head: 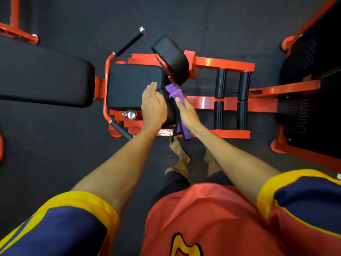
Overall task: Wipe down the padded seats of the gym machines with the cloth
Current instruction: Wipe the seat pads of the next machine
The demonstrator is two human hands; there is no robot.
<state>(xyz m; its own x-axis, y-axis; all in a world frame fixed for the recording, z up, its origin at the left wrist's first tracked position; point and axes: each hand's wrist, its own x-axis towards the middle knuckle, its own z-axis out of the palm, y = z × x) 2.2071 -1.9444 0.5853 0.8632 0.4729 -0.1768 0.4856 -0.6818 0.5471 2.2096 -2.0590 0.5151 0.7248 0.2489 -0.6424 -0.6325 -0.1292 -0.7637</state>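
Curled round the purple cloth [174, 91], the right hand [186, 112] pressed it against the near pad [170, 112] while the left hand [153, 106] lay flat-fingered on top, beside the seat [132, 85]; the cloth's dangling tail might have snagged the orange frame [230, 134].

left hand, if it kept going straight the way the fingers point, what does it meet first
Most likely the square seat pad: the left hand points up-frame with its fingertips at that pad's right edge. Height above it is unclear, so it might pass over to the orange frame.

Blk foam rollers [220, 83], dark floor [73, 24].
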